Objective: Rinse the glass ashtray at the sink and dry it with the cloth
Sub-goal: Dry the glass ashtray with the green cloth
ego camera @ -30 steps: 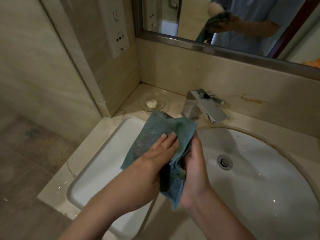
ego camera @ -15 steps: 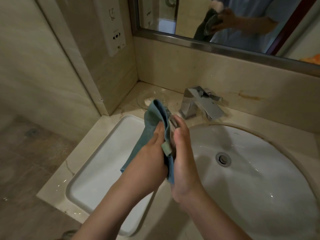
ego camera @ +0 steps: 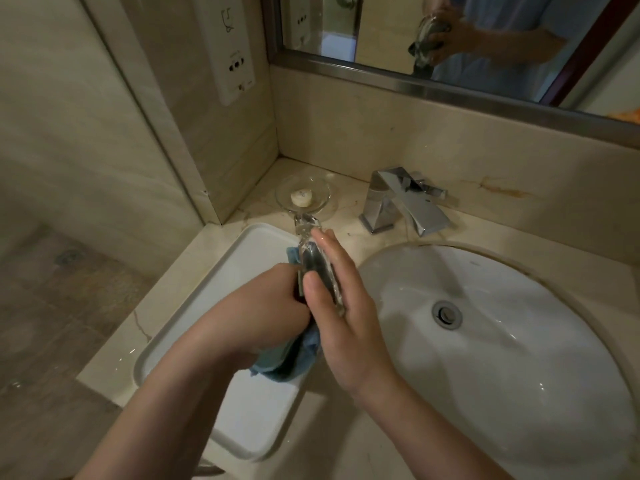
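Observation:
The glass ashtray point(ego camera: 313, 258) stands on edge, upright, held between both hands above the counter. My right hand point(ego camera: 343, 313) grips it from the right, thumb on the near edge and fingers along its far side. My left hand point(ego camera: 263, 313) is bunched around the blue cloth point(ego camera: 291, 358) and presses it against the ashtray's left face. Most of the cloth is hidden under that hand; a fold hangs below it and a corner shows above.
A white rectangular tray point(ego camera: 194, 306) lies on the counter under my left arm. A round white sink point(ego camera: 502, 341) with its drain sits to the right, behind it a chrome faucet point(ego camera: 405, 202). A glass soap dish point(ego camera: 303, 195) stands in the corner. A mirror hangs above.
The cloth, first spread over the ashtray, is now bunched in my left hand. The ashtray's top edge has come out bare, and both hands have shifted slightly toward the sink.

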`<state>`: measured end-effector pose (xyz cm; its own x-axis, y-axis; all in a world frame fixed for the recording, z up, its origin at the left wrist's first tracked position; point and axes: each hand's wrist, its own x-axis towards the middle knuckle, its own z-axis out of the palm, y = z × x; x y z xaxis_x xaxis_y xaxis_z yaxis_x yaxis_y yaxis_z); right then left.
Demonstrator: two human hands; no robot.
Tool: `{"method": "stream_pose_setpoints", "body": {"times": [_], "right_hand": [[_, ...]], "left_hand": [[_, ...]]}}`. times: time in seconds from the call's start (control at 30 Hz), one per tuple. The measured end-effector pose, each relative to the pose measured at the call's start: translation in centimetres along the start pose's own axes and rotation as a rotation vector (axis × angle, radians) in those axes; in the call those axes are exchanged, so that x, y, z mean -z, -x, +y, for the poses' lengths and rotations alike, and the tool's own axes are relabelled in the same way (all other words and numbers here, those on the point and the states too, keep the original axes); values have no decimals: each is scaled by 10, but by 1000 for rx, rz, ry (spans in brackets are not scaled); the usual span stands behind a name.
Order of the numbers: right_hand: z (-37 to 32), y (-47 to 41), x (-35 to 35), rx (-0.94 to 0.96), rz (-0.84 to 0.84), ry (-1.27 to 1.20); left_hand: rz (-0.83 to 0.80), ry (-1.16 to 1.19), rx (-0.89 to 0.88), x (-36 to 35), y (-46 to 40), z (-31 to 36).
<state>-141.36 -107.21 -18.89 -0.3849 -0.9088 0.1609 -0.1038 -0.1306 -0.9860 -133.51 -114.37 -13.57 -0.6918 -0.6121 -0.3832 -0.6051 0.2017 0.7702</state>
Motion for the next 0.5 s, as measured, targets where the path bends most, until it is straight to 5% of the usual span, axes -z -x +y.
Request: {"method": "stream_pose_setpoints", "body": {"times": [0.27, 0.5], "right_hand": [[2, -4, 6, -146, 42, -139], [8, -3, 9, -512, -59, -726]], "left_hand": [[-142, 105, -45, 5, 10, -7], [-221, 423, -110, 3, 22, -15]]}}
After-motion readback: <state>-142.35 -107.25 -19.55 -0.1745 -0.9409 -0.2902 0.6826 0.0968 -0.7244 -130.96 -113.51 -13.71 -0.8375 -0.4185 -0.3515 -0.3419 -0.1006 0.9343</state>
